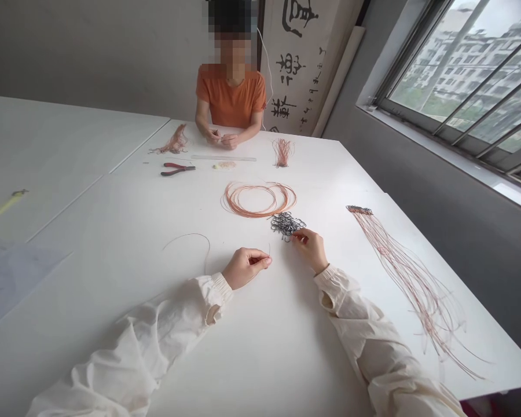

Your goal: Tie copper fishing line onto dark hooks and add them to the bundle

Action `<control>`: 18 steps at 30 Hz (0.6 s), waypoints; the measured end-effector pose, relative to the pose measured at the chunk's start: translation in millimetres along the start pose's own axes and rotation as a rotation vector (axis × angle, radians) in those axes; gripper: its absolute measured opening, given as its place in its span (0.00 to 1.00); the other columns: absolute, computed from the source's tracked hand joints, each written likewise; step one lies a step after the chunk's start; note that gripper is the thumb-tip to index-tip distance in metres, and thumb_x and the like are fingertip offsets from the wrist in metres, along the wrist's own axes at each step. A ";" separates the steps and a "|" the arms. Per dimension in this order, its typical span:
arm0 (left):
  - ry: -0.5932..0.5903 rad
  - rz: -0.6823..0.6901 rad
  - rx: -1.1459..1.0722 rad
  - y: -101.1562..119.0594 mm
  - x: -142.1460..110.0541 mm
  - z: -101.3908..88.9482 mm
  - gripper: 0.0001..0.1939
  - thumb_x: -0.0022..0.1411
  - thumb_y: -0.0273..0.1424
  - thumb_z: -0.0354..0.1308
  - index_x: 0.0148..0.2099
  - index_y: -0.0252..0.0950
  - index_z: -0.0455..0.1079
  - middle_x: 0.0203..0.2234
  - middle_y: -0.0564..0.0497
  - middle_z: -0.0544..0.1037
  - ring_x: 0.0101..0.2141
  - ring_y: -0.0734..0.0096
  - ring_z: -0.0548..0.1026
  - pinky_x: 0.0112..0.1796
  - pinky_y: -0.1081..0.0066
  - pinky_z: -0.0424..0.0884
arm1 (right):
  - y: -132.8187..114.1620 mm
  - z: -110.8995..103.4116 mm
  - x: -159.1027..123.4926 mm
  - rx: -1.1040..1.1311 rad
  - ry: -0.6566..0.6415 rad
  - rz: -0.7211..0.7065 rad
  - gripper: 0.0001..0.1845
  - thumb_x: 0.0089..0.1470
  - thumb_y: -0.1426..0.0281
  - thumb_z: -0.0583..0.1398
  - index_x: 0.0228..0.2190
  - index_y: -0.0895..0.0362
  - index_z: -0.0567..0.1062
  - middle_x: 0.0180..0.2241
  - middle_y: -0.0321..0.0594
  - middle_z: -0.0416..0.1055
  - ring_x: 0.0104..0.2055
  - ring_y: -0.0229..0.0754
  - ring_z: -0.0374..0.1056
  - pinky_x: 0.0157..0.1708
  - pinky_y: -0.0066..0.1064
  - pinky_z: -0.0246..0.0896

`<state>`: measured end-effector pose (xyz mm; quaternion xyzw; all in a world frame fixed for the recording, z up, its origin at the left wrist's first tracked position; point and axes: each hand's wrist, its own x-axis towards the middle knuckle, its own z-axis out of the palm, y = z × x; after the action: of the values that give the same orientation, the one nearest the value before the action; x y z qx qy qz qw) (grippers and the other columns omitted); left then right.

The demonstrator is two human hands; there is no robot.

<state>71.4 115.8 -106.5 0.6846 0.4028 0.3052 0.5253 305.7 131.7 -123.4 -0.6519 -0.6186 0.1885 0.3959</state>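
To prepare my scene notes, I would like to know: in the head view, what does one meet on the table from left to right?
Yellow strand, pliers, left hand, pile of dark hooks, right hand at the pile's near right edge, bundle of long copper-coloured strands.

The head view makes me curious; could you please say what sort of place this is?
Probably a handwork room, judging by the coil of orange line, the pile of dark hook-like pieces and the red-handled pliers.
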 end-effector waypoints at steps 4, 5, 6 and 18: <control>0.012 -0.004 -0.018 -0.2 -1.3 -0.3 0.14 0.58 0.39 0.61 0.33 0.31 0.78 0.26 0.47 0.79 0.30 0.68 0.76 0.34 0.71 0.72 | -4.8 14.0 -0.3 -0.042 0.021 0.008 0.07 0.48 0.65 0.60 0.28 0.54 0.77 0.26 0.37 0.74 0.28 0.43 0.68 0.32 0.32 0.60; 0.011 -0.005 -0.022 0.0 -1.6 -0.5 0.14 0.58 0.39 0.62 0.33 0.31 0.78 0.26 0.47 0.79 0.30 0.68 0.76 0.34 0.71 0.72 | -5.0 15.4 -0.7 -0.051 0.022 0.010 0.06 0.48 0.66 0.60 0.27 0.54 0.76 0.25 0.37 0.74 0.28 0.43 0.68 0.32 0.32 0.60; 0.010 -0.005 -0.026 0.2 -1.8 -0.6 0.14 0.58 0.39 0.62 0.33 0.31 0.78 0.26 0.47 0.79 0.29 0.68 0.76 0.34 0.71 0.72 | -4.7 16.0 -1.2 -0.058 0.021 0.011 0.05 0.48 0.68 0.59 0.27 0.54 0.76 0.24 0.36 0.74 0.27 0.43 0.68 0.33 0.32 0.60; 0.001 -0.008 -0.041 0.6 -3.3 -2.5 0.15 0.57 0.39 0.62 0.33 0.31 0.79 0.25 0.47 0.79 0.29 0.68 0.75 0.33 0.72 0.70 | -6.0 14.4 -10.7 -0.105 0.001 -0.056 0.09 0.50 0.74 0.56 0.31 0.55 0.77 0.33 0.41 0.71 0.32 0.44 0.65 0.46 0.42 0.54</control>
<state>67.9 114.0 -105.2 0.6717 0.3996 0.3117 0.5403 289.4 125.1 -130.4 -0.6545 -0.6454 0.1444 0.3664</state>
